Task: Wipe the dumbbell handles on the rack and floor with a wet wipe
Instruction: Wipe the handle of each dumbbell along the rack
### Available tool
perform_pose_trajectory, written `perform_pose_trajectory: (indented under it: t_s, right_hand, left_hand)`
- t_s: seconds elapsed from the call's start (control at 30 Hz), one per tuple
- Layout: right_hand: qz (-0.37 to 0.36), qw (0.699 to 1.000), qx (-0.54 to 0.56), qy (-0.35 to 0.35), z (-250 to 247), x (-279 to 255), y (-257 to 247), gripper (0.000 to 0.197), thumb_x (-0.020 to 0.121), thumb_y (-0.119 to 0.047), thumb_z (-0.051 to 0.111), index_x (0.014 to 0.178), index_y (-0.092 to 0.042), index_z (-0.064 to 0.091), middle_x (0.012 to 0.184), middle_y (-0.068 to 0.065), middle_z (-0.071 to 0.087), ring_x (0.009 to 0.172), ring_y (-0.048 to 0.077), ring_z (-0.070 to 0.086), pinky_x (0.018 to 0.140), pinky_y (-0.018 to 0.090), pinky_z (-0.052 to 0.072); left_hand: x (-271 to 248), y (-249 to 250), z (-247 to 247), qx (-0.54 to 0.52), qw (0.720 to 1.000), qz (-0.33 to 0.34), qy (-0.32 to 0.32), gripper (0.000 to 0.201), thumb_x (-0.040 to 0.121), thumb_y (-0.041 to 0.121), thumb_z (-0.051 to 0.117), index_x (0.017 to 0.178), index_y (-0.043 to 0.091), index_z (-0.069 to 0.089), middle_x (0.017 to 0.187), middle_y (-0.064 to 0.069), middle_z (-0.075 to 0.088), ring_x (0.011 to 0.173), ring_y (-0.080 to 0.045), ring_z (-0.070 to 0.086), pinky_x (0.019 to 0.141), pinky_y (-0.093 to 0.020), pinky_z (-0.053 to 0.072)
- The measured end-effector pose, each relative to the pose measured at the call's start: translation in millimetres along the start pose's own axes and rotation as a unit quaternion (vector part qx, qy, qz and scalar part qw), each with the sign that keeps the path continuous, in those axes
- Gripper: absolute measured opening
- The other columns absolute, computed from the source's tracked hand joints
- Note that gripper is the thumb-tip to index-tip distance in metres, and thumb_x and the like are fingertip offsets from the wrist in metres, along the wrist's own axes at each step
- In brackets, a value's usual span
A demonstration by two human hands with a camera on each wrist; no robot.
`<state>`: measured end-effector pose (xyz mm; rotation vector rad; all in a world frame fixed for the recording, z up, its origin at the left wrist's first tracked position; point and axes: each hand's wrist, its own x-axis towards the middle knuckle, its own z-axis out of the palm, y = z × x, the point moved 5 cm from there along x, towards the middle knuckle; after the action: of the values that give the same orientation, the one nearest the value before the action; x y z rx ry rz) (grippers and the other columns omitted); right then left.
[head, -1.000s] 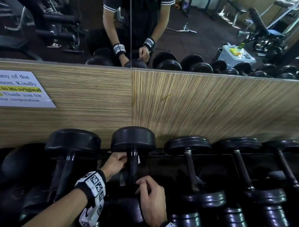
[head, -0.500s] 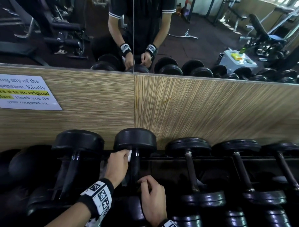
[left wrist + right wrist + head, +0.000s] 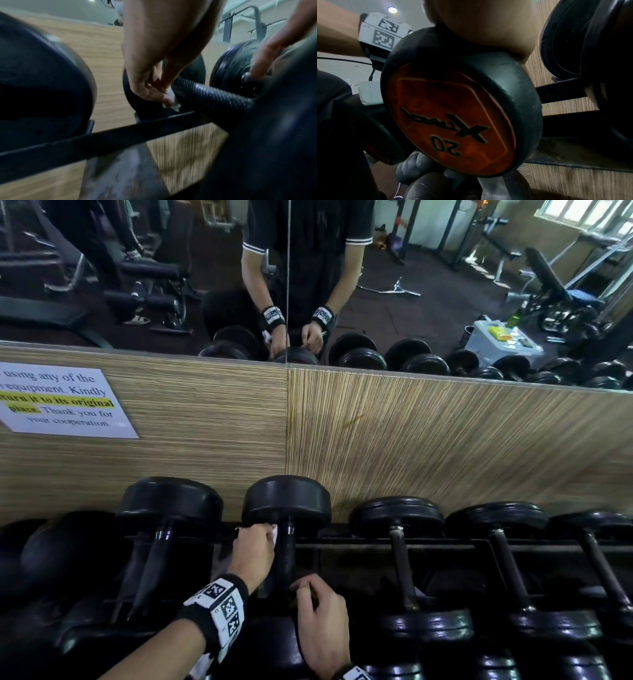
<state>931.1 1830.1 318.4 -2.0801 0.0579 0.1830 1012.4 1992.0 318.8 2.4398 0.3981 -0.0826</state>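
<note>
Two hands on one dumbbell (image 3: pixel 287 505), frame center. Left hand (image 3: pixel 254 553) pinches wet wipe (image 3: pixel 171 100) against handle (image 3: pixel 211 93); right hand (image 3: pixel 322 625) curls around near end.

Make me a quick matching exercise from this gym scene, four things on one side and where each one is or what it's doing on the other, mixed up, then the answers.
Column one:
1. left hand
2. right hand
3. paper sign
4. wet wipe

Column two:
A. stuck on the wood-look wall panel at far left
B. bunched in fingers against the far end of the dumbbell handle
C. holds the wipe at the handle's far end
D. rests on the near end of the same dumbbell

Pairs: 1-C, 2-D, 3-A, 4-B
</note>
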Motion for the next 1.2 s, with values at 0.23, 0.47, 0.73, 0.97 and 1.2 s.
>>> perform_pose_trajectory:
  t_s: [0.23, 0.47, 0.73, 0.97, 1.2]
  right_hand:
    - [0.008, 0.999, 0.031, 0.003, 2.5, 2.0, 5.5, 0.020, 0.094, -0.027, 0.051, 0.084, -0.038, 0.065, 0.068, -0.012, 0.070, 0.066, 0.011, 0.066, 0.066, 0.032, 0.053]
    - [-0.010, 0.999, 0.039, 0.002, 2.2, 4.5, 6.7, 0.022, 0.095, -0.023, 0.054, 0.082, -0.035, 0.067, 0.068, -0.013, 0.071, 0.067, 0.007, 0.066, 0.064, 0.023, 0.050]
    - [-0.062, 0.987, 0.110, -0.097, 3.1, 40.1, -15.4, 0.037, 0.098, -0.023, 0.063, 0.133, -0.031, 0.058, 0.124, -0.008, 0.055, 0.111, 0.003, 0.058, 0.093, 0.016, 0.047]
    - [-0.013, 0.979, 0.169, -0.112, -3.7, 55.8, -9.0, 0.020, 0.098, -0.020, 0.063, 0.094, -0.001, 0.065, 0.078, 0.004, 0.070, 0.068, 0.012, 0.063, 0.062, 0.024, 0.050]
    - [0.067, 0.996, 0.009, -0.050, -0.9, 98.6, 33.4, 0.020, 0.095, -0.020, 0.064, 0.077, -0.013, 0.066, 0.062, -0.003, 0.064, 0.053, 0.009, 0.059, 0.054, 0.018, 0.047]
  left_hand:
    - [32.6, -46.9, 47.3, -0.201, 0.967, -0.022, -0.158, 0.029, 0.097, -0.006, 0.049, 0.099, 0.009, 0.074, 0.095, -0.002, 0.072, 0.090, -0.010, 0.062, 0.082, -0.022, 0.047]
    - [21.0, -40.3, 31.0, -0.116, 0.989, 0.017, -0.086, 0.032, 0.093, 0.001, 0.057, 0.073, 0.021, 0.070, 0.068, -0.001, 0.067, 0.063, -0.008, 0.056, 0.073, -0.028, 0.051]
    - [-54.5, -4.8, -34.9, -0.172, 0.974, 0.147, -0.013, 0.012, 0.094, 0.018, 0.065, 0.096, 0.025, 0.075, 0.083, 0.019, 0.072, 0.080, 0.000, 0.067, 0.075, -0.014, 0.048]
    - [-71.0, -36.3, -54.0, -0.068, 0.990, 0.090, 0.082, 0.010, 0.091, 0.027, 0.068, 0.085, 0.034, 0.067, 0.079, 0.016, 0.069, 0.078, -0.007, 0.064, 0.076, -0.031, 0.050]
    - [-82.0, -107.8, -83.5, 0.202, 0.963, -0.116, 0.136, 0.020, 0.092, 0.044, 0.057, 0.104, 0.032, 0.067, 0.107, 0.008, 0.066, 0.105, -0.022, 0.055, 0.092, -0.042, 0.028]
